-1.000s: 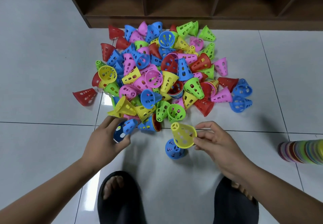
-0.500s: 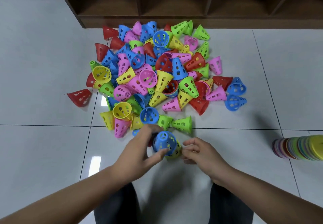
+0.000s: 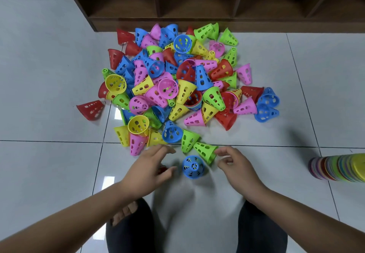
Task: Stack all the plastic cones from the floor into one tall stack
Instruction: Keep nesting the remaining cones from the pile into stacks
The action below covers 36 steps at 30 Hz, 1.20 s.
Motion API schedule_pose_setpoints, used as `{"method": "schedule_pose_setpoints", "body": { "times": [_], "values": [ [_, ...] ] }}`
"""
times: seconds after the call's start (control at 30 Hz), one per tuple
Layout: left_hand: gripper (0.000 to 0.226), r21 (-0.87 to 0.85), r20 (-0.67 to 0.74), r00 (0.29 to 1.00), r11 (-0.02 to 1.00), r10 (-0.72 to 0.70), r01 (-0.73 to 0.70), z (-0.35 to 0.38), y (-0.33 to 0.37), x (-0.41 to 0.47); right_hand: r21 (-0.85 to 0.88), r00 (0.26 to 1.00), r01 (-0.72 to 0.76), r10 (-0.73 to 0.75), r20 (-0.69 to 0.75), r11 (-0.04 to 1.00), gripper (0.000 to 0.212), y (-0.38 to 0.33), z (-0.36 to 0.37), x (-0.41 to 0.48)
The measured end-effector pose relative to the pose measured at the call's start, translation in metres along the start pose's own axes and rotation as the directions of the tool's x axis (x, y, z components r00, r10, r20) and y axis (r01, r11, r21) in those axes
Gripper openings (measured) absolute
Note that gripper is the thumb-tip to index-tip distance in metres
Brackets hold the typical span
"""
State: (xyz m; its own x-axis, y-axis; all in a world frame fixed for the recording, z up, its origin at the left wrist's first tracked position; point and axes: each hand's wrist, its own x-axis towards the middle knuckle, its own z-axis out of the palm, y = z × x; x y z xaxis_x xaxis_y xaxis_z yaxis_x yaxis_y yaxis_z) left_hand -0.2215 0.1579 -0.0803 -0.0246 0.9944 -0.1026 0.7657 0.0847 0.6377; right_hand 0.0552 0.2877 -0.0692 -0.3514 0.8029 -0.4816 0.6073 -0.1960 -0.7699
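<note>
1. On the tiled floor [image 3: 49, 163] just ahead of the person's feet, a small upright stack topped by a blue cone [image 3: 192, 167] stands narrow end up, free of both hands.
2. The left hand [image 3: 151, 166] sits at the stack's 9 o'clock, fingers spread and empty, near the stack but not touching it; something red shows under its palm, too hidden to name.
3. The right hand [image 3: 235, 162] is at the stack's 3 o'clock, fingers loosely curled and holding nothing, its fingertips just beside a green cone [image 3: 205, 151] that lies on its side.
4. That green cone lies at the stack's 1 o'clock and looks the likeliest next pick; a second green cone [image 3: 188, 140] lies beside it at 12 o'clock.
5. To do the step well, I would pinch the green cone by its wide rim, turn it mouth down, and lower it straight over the blue tip so it seats squarely.
6. The free hand could steady the stack's base, since a light perforated cone would probably skid on glossy tile.
7. The main pile [image 3: 177, 78] spreads from 11 to 1 o'clock, well short of done; working from its near edge should avoid scattering it.
8. A long multicoloured stack [image 3: 337, 167] lies at the far right, at 3 o'clock.
</note>
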Motion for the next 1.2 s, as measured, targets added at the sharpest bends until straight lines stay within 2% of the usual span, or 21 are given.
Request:
{"method": "schedule_pose_setpoints", "body": {
  "times": [0.13, 0.23, 0.4, 0.5, 0.67, 0.83, 1.03, 1.1, 1.2],
  "values": [
    [0.040, 0.051, 0.015, 0.996, 0.995, -0.086, 0.085, 0.000, -0.030, -0.012, 0.027, 0.994, -0.024, 0.021, 0.107, 0.999, 0.038, 0.003, 0.002, 0.005],
    [0.048, 0.080, -0.036, 0.965, 0.962, -0.258, 0.260, 0.003, -0.041, -0.021, 0.058, 0.990, -0.047, 0.039, 0.138, 0.997, 0.036, 0.004, 0.004, 0.007],
    [0.053, 0.072, -0.020, 0.866, 0.863, -0.500, 0.500, 0.017, -0.041, -0.030, 0.101, 0.993, -0.050, 0.039, 0.108, 0.994, 0.031, 0.005, 0.005, 0.010],
    [0.062, 0.030, 0.015, 0.833, 0.833, -0.553, 0.553, 0.018, -0.040, -0.027, 0.068, 0.998, -0.021, 0.017, 0.061, 0.997, 0.027, 0.006, 0.002, 0.009],
    [0.068, -0.059, -0.024, 0.865, 0.865, -0.501, 0.499, 0.009, -0.032, -0.016, 0.136, 1.000, 0.012, -0.008, -0.029, 0.991, 0.023, 0.000, -0.003, 0.008],
    [0.066, -0.149, -0.119, 0.916, 0.919, -0.383, 0.365, -0.006, -0.016, -0.004, 0.332, 0.997, 0.060, -0.043, -0.059, 0.941, 0.018, -0.016, -0.009, 0.003],
    [0.063, -0.330, -0.226, 0.916, 0.911, -0.332, 0.248, -0.029, 0.011, 0.011, 0.602, 0.992, -0.057, -0.024, 0.126, 0.796, 0.020, -0.039, -0.007, -0.008],
    [0.059, -0.353, -0.277, 0.913, 0.915, -0.301, 0.194, -0.037, 0.021, 0.014, 0.600, 0.981, -0.103, -0.020, 0.195, 0.793, 0.022, -0.041, -0.002, -0.014],
    [0.054, -0.398, -0.342, 0.903, 0.911, -0.259, 0.111, -0.046, 0.041, 0.013, 0.516, 0.968, -0.126, -0.009, 0.252, 0.847, 0.026, -0.035, 0.007, -0.020]
  ]
}}
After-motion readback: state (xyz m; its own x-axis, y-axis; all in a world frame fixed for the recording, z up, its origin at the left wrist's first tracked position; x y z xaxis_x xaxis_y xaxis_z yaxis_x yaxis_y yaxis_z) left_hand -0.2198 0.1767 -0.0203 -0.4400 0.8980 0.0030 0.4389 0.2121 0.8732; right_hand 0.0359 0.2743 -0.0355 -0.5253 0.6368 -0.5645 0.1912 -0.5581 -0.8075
